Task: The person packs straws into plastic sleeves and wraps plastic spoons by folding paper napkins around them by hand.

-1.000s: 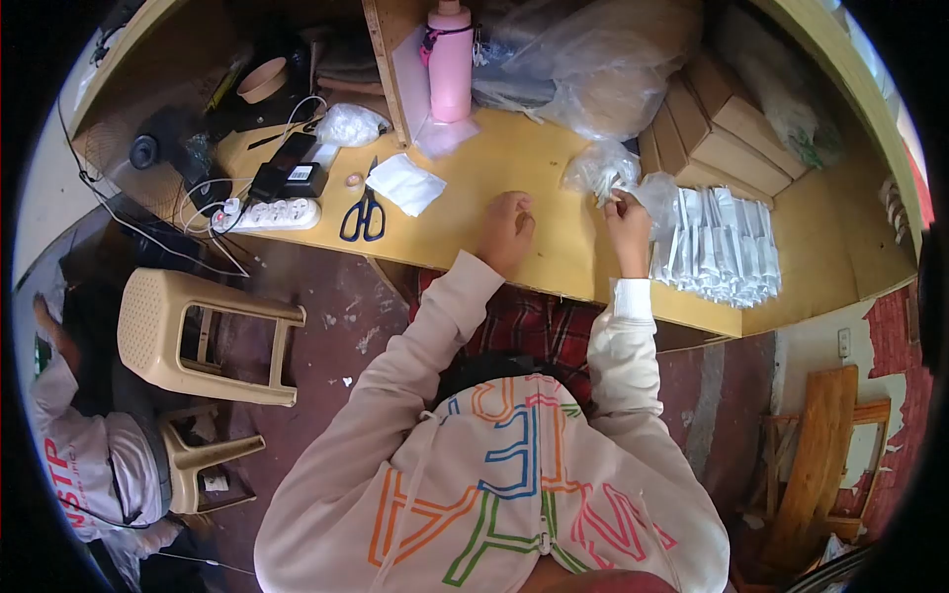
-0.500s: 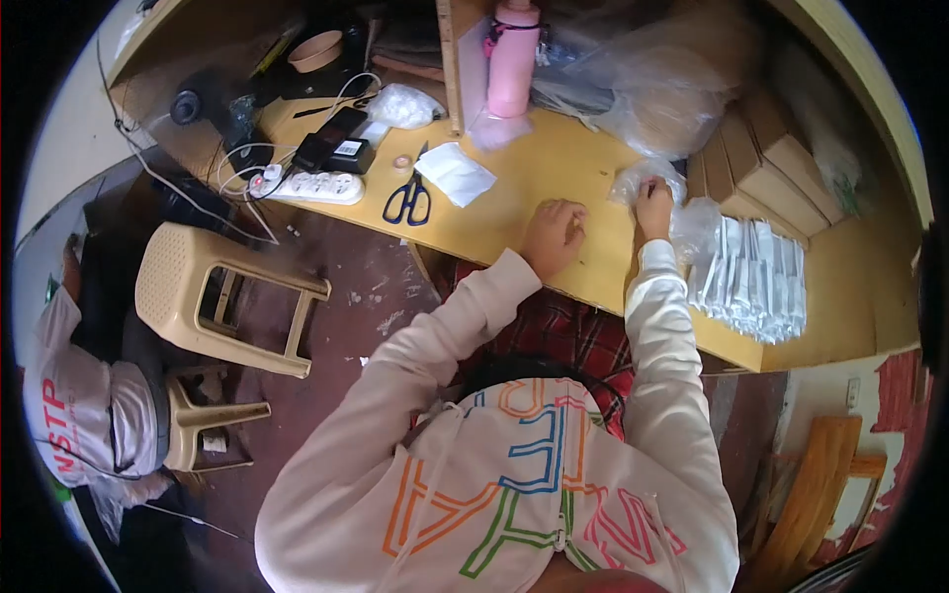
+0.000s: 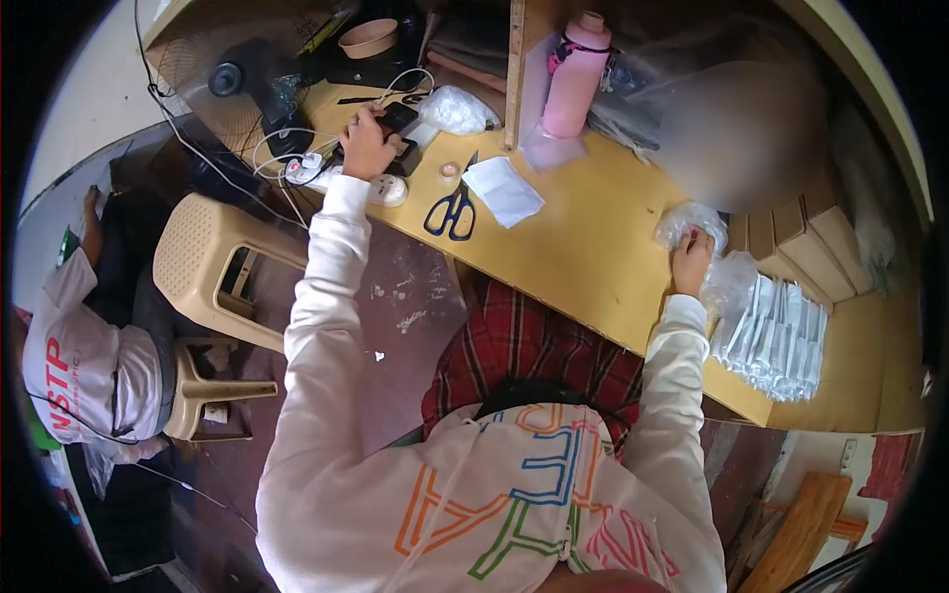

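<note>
My left hand (image 3: 368, 148) reaches over the power strip (image 3: 388, 190), fingers and thumb closed around a black phone-like device (image 3: 397, 118) that it partly covers. My right hand (image 3: 692, 261) has its fingertips closed at a crumpled clear plastic bag (image 3: 682, 219); something small and reddish shows at the fingertips, too small to name. Beside that hand lies a row of white flat packets (image 3: 776, 336) in clear wrapping. Dark-handled scissors (image 3: 452, 211), a tape roll (image 3: 449, 171) and a white paper sheet (image 3: 504, 191) lie between my hands.
A pink bottle (image 3: 576, 84) stands by the wooden divider (image 3: 514, 74). Cardboard boxes (image 3: 806, 242) line the right back. A black fan (image 3: 259, 94) and cables (image 3: 267, 158) are at left. Beyond the plastic stool (image 3: 213, 242), another person (image 3: 99, 366) sits in a white shirt.
My left hand has moved from the desk's front edge to the black device at the left. My right hand stays at the plastic bag. The view has shifted.
</note>
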### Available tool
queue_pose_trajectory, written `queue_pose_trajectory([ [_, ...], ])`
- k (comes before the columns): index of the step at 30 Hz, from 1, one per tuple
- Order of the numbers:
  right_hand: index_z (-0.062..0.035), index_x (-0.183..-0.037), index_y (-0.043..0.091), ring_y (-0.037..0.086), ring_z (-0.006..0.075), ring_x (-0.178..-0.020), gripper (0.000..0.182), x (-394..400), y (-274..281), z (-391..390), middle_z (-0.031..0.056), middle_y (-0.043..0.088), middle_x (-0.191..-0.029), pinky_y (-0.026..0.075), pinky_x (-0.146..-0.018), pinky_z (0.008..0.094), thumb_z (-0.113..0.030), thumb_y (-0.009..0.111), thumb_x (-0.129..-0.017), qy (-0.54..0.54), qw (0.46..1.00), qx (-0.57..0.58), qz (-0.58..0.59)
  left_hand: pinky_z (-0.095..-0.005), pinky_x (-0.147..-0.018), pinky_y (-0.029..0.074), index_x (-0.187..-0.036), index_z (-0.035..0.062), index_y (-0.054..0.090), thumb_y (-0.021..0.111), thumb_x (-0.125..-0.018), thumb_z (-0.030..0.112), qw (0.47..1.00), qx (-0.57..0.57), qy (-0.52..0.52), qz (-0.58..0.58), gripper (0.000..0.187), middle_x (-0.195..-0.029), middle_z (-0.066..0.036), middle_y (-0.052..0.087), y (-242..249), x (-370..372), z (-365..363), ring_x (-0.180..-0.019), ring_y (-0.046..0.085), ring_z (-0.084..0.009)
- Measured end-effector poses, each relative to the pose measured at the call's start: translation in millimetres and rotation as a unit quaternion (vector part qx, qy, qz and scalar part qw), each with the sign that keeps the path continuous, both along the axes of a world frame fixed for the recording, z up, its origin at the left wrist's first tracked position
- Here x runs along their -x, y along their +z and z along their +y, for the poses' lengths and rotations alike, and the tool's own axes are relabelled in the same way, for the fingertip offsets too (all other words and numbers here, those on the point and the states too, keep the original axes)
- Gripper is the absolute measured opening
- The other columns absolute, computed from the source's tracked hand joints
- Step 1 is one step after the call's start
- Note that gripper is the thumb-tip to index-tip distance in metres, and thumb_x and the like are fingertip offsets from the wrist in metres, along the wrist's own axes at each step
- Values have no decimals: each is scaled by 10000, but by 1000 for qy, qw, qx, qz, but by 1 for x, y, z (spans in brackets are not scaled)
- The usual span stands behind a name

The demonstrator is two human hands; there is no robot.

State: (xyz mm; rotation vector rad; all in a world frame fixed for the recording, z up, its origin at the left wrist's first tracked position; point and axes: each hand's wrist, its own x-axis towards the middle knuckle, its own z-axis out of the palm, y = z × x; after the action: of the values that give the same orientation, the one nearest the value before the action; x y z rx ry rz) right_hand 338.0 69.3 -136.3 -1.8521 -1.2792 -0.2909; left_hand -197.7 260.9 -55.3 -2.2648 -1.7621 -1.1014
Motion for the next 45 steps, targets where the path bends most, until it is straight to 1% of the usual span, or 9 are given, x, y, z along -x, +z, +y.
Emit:
queue_pose_trajectory([
  [15,1,-1034,576,567,347,-894,199,-2,-1,-1,202,533,-1009,467,-822,404,-97,542,-864,7,1000,12,18,-535,-1011,241,-1217,66,406,649,-715,391,992,62,35,107,645,-1243,-133,499,-29,-6,39,-1212,431,-291],
  [21,-2,-1004,591,563,348,-893,178,1,2,-1,193,560,-976,452,-816,410,-102,537,-868,10,1000,-12,0,-550,-1021,202,-1251,45,392,644,-705,351,998,37,14,52,674,-1233,-174,489,-4,-32,5,-1221,403,-339],
  [24,-3,-976,603,557,351,-888,164,3,3,-2,187,579,-949,440,-815,419,-93,541,-854,37,998,-24,-34,-523,-1030,181,-1275,20,392,660,-706,274,991,-31,-129,-16,679,-1252,-200,448,5,-77,-41,-1220,374,-354],
  [28,-6,-959,615,555,351,-878,173,6,8,-7,184,590,-934,435,-815,424,-81,554,-816,15,995,-8,-99,-488,-977,266,-1265,23,401,665,-732,193,962,28,-253,-102,619,-1208,-183,473,-2,-145,-107,-1186,408,-361],
  [30,-7,-966,618,554,352,-874,191,2,5,-7,185,592,-929,435,-816,424,-78,559,-799,-13,999,-24,-47,-484,-973,270,-1256,29,406,658,-723,181,933,32,-317,-169,609,-1197,-185,479,-12,-170,-136,-1166,416,-362],
  [33,-9,-977,622,551,350,-875,214,-7,0,-5,186,591,-929,435,-820,423,-85,565,-786,-21,1000,-15,-11,-468,-969,279,-1248,29,411,647,-713,149,921,23,-358,-152,597,-1179,-186,487,-18,-191,-167,-1132,436,-356],
  [36,-9,-1001,616,537,358,-914,243,-16,-7,-7,201,583,-948,427,-843,429,-104,575,-781,-24,1000,-2,13,-415,-967,299,-1201,19,431,641,-748,124,949,-24,-293,-119,510,-1144,-162,507,-13,-170,-160,-1095,464,-343],
  [39,-8,-1028,606,510,378,-972,291,-13,-9,-5,224,568,-975,410,-880,441,-150,596,-774,-49,998,-21,-14,-448,-934,308,-1164,34,449,643,-721,77,961,29,-187,-200,485,-1148,-153,530,-10,-138,-128,-1069,475,-345],
  [45,-5,-1068,573,490,407,-1012,402,-21,-8,-1,263,560,-1023,400,-908,457,-240,633,-747,-93,990,69,-80,-372,-910,377,-1092,30,482,629,-735,9,942,44,-250,-218,386,-1082,-158,558,-25,-133,-143,-1063,502,-333],
])
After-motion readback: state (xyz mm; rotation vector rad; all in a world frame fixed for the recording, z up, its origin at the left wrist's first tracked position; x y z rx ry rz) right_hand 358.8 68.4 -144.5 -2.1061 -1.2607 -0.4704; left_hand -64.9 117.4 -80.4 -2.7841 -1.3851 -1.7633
